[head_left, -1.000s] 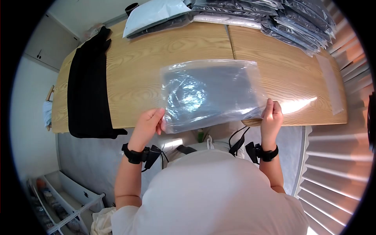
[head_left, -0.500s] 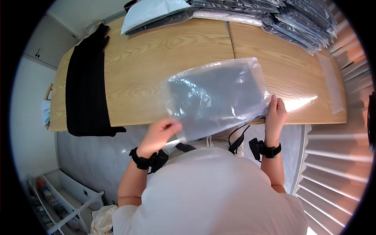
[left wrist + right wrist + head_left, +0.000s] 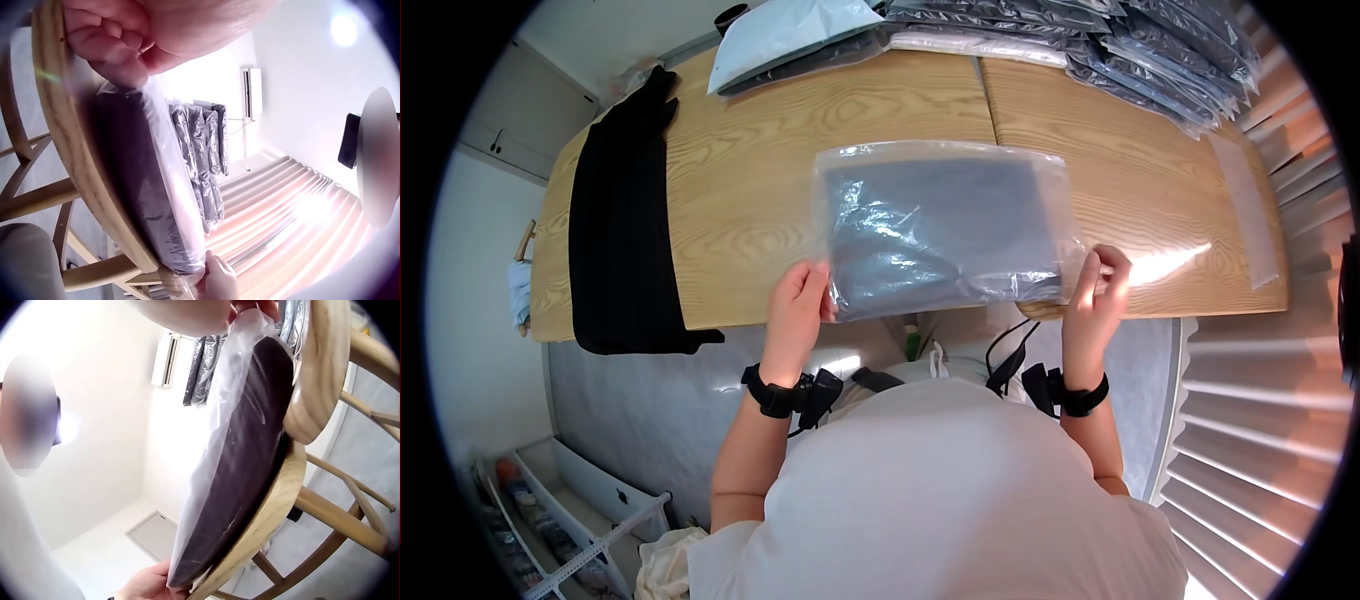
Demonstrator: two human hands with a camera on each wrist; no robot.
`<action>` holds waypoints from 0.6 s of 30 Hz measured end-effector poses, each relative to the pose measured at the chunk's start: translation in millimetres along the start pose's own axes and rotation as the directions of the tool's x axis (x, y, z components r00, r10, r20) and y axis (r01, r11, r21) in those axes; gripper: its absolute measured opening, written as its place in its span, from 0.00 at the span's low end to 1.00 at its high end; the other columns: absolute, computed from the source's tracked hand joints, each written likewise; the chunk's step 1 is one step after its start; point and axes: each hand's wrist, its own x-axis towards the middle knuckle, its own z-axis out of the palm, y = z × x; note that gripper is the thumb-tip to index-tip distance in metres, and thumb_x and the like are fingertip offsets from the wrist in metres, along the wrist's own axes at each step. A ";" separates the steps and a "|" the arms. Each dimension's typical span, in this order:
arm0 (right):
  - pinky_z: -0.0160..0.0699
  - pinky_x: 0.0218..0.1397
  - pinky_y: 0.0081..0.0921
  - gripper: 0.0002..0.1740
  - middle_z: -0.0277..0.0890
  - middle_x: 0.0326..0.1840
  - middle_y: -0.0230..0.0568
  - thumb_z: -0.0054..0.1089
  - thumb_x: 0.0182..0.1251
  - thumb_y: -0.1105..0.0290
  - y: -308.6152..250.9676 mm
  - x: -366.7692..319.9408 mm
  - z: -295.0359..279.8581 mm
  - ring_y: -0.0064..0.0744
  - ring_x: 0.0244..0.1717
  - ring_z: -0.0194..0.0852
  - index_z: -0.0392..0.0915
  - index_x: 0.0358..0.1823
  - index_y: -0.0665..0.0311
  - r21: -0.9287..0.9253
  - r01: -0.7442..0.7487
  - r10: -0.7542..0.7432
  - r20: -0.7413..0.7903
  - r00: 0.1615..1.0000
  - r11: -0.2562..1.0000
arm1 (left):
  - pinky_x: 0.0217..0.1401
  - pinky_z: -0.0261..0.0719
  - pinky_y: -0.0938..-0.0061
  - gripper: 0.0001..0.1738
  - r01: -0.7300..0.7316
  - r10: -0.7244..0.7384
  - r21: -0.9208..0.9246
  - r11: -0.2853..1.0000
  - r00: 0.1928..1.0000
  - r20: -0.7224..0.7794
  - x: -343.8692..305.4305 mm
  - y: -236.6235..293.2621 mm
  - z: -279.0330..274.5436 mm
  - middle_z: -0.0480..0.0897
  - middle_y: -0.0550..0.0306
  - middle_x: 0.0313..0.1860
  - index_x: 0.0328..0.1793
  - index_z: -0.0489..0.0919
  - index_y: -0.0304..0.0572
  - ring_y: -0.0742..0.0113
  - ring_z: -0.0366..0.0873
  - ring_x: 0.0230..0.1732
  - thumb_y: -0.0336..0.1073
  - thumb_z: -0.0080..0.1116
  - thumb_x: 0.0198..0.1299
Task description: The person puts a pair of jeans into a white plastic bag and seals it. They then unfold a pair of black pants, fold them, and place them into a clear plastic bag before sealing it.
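A clear plastic bag with a folded dark cloth item inside lies flat along the front edge of the table. At its near left corner, my left hand pinches the plastic between thumb and fingers; the left wrist view shows these fingers on the bag's end. My right hand holds the clear film at the near right corner, its fingertips partly hidden in the right wrist view. Seen from the right wrist, the bag is thick with dark cloth and has loose film along its upper side.
A long black garment hangs over the table's front edge on the left. Stacks of bagged dark items and a white packet lie at the back. A translucent strip lies on the right of the wooden table.
The bag was tilted with its left end pulled toward the body half a second ago, and now lies straight. My left hand has moved forward and back onto the left corner.
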 end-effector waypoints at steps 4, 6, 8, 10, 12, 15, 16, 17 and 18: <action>0.66 0.57 0.41 0.20 0.74 0.49 0.48 0.64 0.51 0.70 -66.8 9.4 -4.0 0.46 0.53 0.71 0.75 0.47 0.65 0.254 0.350 -0.430 0.445 0.785 0.902 | 0.23 0.63 0.83 0.14 0.004 -0.003 0.021 1.000 1.000 -0.008 -2.4 -1.4 0.8 0.69 0.68 0.18 0.29 0.70 0.44 0.81 0.65 0.19 0.40 0.47 0.69; 0.59 0.66 0.44 0.24 0.70 0.60 0.41 0.62 0.57 0.62 -82.8 -1.1 13.7 0.43 0.64 0.65 0.74 0.56 0.57 0.172 0.455 -0.457 0.609 0.648 0.874 | 0.23 0.64 0.83 0.14 -0.008 0.008 0.033 0.999 1.000 0.000 -3.4 0.5 1.6 0.69 0.68 0.18 0.29 0.71 0.44 0.81 0.65 0.19 0.40 0.47 0.69; 0.55 0.68 0.45 0.26 0.65 0.66 0.41 0.56 0.62 0.59 -78.1 -3.6 35.8 0.43 0.68 0.59 0.69 0.62 0.55 0.028 0.503 -0.384 0.682 0.622 0.864 | 0.22 0.65 0.83 0.14 -0.007 0.007 -0.015 1.000 1.000 -0.013 -4.8 1.2 0.0 0.70 0.66 0.17 0.29 0.69 0.40 0.80 0.68 0.19 0.38 0.47 0.68; 0.54 0.69 0.45 0.26 0.64 0.66 0.41 0.54 0.63 0.57 -76.8 1.1 45.2 0.43 0.69 0.58 0.69 0.63 0.53 0.018 0.510 -0.380 0.690 0.616 0.860 | 0.27 0.69 0.79 0.11 -0.009 0.009 0.037 0.999 1.000 -0.016 -6.4 0.1 -9.2 0.73 0.62 0.22 0.33 0.70 0.39 0.75 0.71 0.24 0.37 0.48 0.67; 0.54 0.69 0.45 0.26 0.63 0.67 0.40 0.52 0.65 0.55 -77.0 3.6 50.2 0.42 0.69 0.57 0.68 0.63 0.51 0.011 0.519 -0.378 0.699 0.607 0.855 | 0.32 0.72 0.76 0.09 -0.009 0.011 0.088 0.996 1.000 -0.022 -8.3 5.5 -8.4 0.76 0.57 0.27 0.37 0.71 0.38 0.70 0.74 0.29 0.36 0.48 0.67; 0.53 0.69 0.45 0.26 0.62 0.68 0.40 0.51 0.66 0.54 -76.1 7.1 52.0 0.42 0.70 0.56 0.68 0.64 0.50 0.024 0.542 -0.386 0.729 0.566 0.840 | 0.59 0.66 0.62 0.17 -0.551 0.700 0.731 0.402 0.700 0.142 -15.7 43.2 17.9 0.73 0.46 0.54 0.56 0.69 0.37 0.53 0.69 0.56 0.35 0.51 0.64; 0.53 0.69 0.47 0.25 0.64 0.67 0.40 0.53 0.64 0.54 -76.1 8.2 53.1 0.41 0.69 0.58 0.70 0.61 0.51 0.045 0.538 -0.401 0.719 0.567 0.842 | 0.67 0.59 0.61 0.22 -0.653 0.664 0.673 0.347 0.678 0.315 -11.6 56.3 25.3 0.68 0.45 0.63 0.63 0.66 0.36 0.51 0.64 0.65 0.35 0.51 0.64; 0.53 0.69 0.48 0.25 0.66 0.66 0.40 0.55 0.62 0.53 -76.1 8.9 54.5 0.41 0.68 0.59 0.72 0.59 0.53 0.067 0.531 -0.414 0.711 0.569 0.845 | 0.68 0.57 0.58 0.26 -0.690 0.589 0.676 0.259 0.667 0.455 -6.2 66.7 37.5 0.66 0.45 0.66 0.65 0.65 0.36 0.49 0.61 0.68 0.38 0.52 0.63; 0.53 0.69 0.48 0.25 0.66 0.66 0.40 0.55 0.62 0.53 -75.3 10.7 54.9 0.41 0.68 0.59 0.72 0.59 0.53 0.079 0.538 -0.421 0.721 0.551 0.839 | 0.69 0.56 0.55 0.29 -0.729 0.489 0.662 0.174 0.648 0.584 -0.1 71.4 47.8 0.63 0.45 0.69 0.67 0.63 0.37 0.48 0.58 0.70 0.41 0.53 0.62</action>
